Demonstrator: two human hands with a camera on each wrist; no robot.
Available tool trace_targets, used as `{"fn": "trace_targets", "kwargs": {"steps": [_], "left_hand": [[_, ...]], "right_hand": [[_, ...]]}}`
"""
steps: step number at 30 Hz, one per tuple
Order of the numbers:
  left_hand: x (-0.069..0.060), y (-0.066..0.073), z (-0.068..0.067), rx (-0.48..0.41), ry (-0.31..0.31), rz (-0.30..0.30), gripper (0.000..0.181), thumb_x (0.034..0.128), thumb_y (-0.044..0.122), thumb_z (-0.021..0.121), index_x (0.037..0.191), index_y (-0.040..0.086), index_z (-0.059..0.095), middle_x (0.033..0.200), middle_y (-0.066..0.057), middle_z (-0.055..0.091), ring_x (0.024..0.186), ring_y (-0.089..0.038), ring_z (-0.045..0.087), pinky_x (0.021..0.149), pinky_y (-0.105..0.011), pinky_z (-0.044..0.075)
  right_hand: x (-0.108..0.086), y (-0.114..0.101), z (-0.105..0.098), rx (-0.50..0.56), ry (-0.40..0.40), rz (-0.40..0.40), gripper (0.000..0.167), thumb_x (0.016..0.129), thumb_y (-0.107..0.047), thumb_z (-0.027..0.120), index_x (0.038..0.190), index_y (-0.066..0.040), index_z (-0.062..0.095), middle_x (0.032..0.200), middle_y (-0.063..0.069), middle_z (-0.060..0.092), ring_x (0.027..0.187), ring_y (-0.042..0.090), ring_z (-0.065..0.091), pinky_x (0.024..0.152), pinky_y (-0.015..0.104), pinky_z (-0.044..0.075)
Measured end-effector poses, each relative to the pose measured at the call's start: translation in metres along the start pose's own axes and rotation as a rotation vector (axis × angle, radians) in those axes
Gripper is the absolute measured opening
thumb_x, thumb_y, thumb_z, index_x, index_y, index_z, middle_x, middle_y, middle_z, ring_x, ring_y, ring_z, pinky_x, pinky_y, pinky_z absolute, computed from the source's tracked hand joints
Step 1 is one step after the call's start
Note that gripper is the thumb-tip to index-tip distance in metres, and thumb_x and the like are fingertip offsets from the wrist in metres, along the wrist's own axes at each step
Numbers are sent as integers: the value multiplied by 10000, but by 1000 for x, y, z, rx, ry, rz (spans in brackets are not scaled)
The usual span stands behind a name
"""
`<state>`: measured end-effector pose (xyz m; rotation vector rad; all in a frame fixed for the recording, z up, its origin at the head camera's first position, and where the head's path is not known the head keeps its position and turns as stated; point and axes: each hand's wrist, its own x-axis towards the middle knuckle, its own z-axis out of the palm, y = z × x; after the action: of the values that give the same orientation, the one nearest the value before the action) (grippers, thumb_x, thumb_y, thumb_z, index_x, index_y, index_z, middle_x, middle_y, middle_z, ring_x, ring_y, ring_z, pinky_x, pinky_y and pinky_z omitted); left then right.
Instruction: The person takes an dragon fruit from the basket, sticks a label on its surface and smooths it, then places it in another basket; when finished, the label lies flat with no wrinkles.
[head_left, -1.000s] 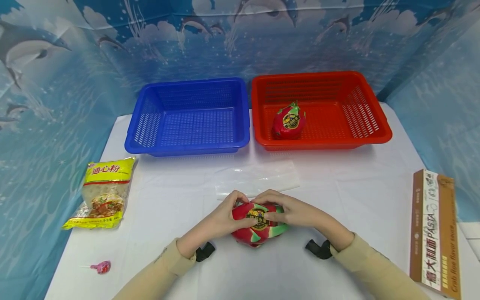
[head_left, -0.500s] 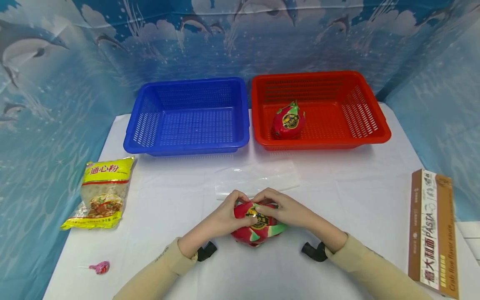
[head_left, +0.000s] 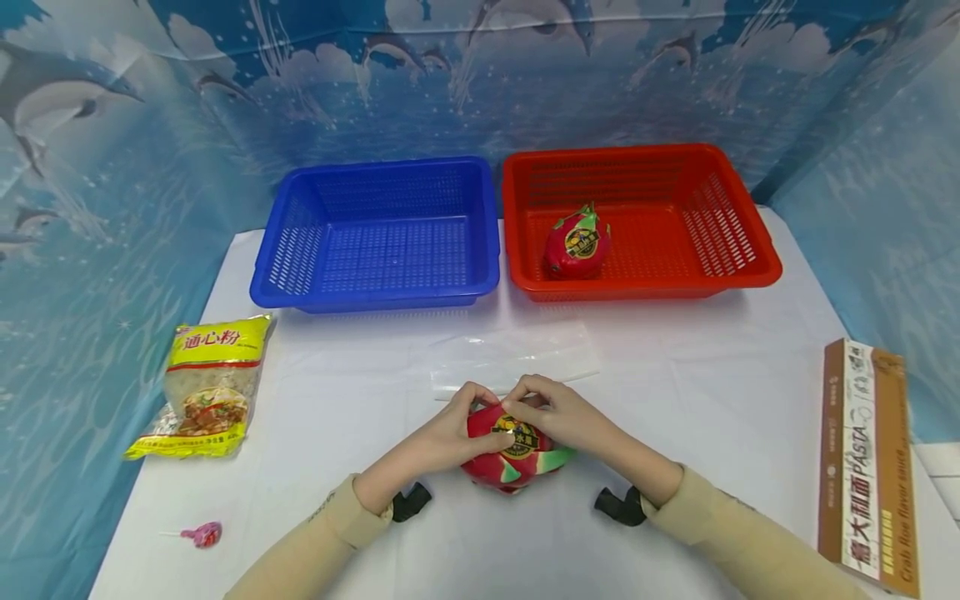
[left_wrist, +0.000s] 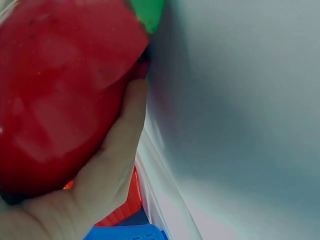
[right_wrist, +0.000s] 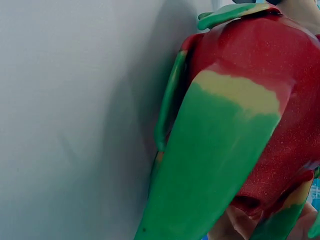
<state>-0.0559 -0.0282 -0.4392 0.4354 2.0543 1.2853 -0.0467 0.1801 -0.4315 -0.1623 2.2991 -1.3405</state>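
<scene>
A red dragon fruit [head_left: 486, 471] with green scales and a dark round label sits on the white table, between both hands in the head view. My left hand [head_left: 447, 433] grips its left side, thumb across the front by the label, fingers over the far side. In the left wrist view a finger [left_wrist: 112, 145] lies along the red skin. My right hand [head_left: 562, 414] is curled at the fruit's upper right, thumb and forefinger tips together at its top edge; whether they pinch the skin is unclear. The right wrist view shows a large green scale [right_wrist: 210, 155], fingers partly hidden behind.
A clear plastic bag [head_left: 517, 354] lies flat just beyond the hands. Behind stand a blue basket [head_left: 375, 302] and a red basket [head_left: 645, 292] holding another dragon fruit [head_left: 577, 244]. A pasta bag [head_left: 210, 387] and lollipop [head_left: 202, 534] lie left, a pasta box [head_left: 866, 467] right.
My right thumb has slid from the label up to the fruit's top edge and met the forefinger. The right wrist has shifted slightly left. The left hand and the fruit have barely moved.
</scene>
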Motion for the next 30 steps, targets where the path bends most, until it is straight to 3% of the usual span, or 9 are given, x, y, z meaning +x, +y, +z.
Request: {"fn": "trace_targets", "kwargs": {"steps": [9,16,21,25,30], "left_hand": [[0,-2,1,15,16,26,516,891,350,706,1236,92,420,1210,-74,550,1081,-181,578,925,-361,508],[-1,-2,0,12,20,24,511,893,347,699,1235,92,418,1205,-76,566,1096,-189,587,944,-380,511],[0,-1,-1,11,11,17,525,897,361,690,1248,87,412,1227,-89,555,1099,-197,584,947,-388,509],[0,-2,-1,-3,3,16,540,905,368,671,1263,67,401,1253,-122,533,1103,-214,572,932,-397,516],[-1,0,0,8,14,8,523,918,389,645,1262,81,400,1280,-125,503,1145,-242,538,967,-434,485]], "right_hand": [[-2,-2,5,-42,6,-30,283,911,-440,652,997,-177,593,1152,45,605,1036,210,580,774,306,540],[-2,-7,12,-73,70,-58,247,910,-410,667,934,-179,584,1070,31,605,989,198,566,744,288,518],[-1,-5,12,-101,88,-82,224,948,-388,630,931,-168,590,1076,45,620,991,204,585,792,328,543],[0,-1,7,-77,60,-35,208,984,-376,574,941,-175,608,1140,62,646,1020,227,610,836,398,549],[0,1,2,-60,31,-13,194,964,-388,603,992,-200,645,1161,64,661,1035,228,610,816,369,564]]}}
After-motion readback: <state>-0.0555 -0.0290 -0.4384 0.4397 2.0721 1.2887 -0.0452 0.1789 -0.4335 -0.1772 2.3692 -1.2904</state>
